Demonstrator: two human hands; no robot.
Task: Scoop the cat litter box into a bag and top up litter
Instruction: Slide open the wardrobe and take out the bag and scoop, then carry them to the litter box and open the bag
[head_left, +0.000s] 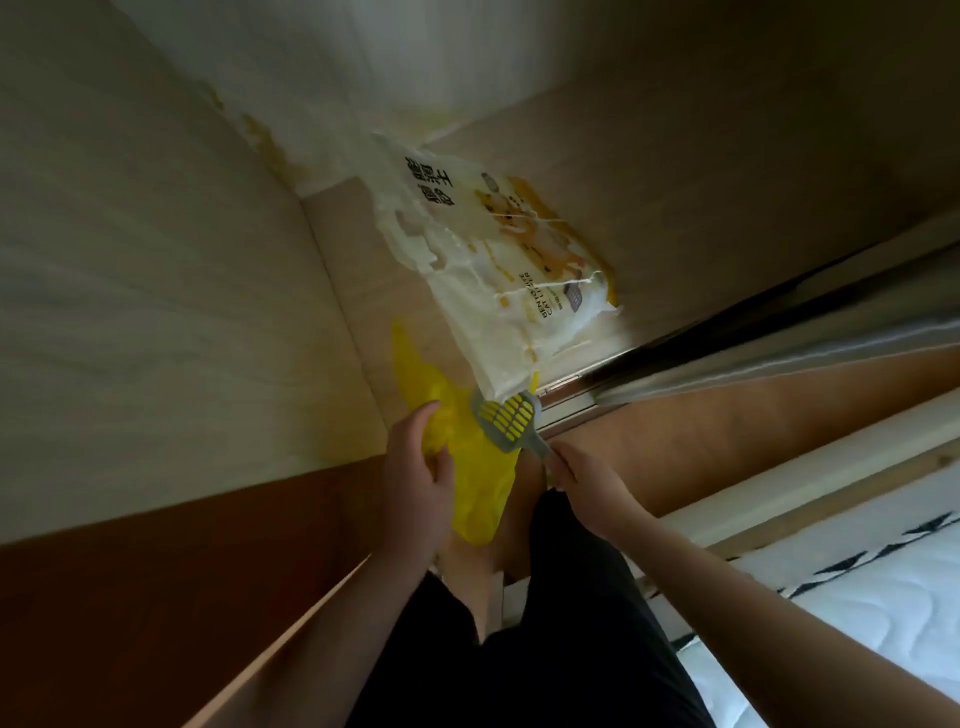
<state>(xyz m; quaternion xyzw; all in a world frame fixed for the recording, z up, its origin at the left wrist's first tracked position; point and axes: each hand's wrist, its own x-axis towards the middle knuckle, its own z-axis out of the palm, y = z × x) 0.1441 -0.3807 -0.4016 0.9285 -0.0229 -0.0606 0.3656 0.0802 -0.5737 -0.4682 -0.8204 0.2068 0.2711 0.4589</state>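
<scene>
A white and yellow bag of cat litter (511, 270) lies on the floor in a narrow gap between a pale wall and a wooden panel. In front of it hangs a yellow plastic bag (470, 467), held by my left hand (415, 483) at its left side. My right hand (587, 483) grips the handle of a grey slotted litter scoop (506, 421), whose head is over the yellow bag's upper edge. No litter box is in view.
A pale wall (156, 260) stands on the left above a red-brown surface (156, 597). A metal sliding-door track (779, 332) runs along the right. A quilted white mattress (857, 597) is at the lower right. My legs in black shorts (545, 649) fill the bottom centre.
</scene>
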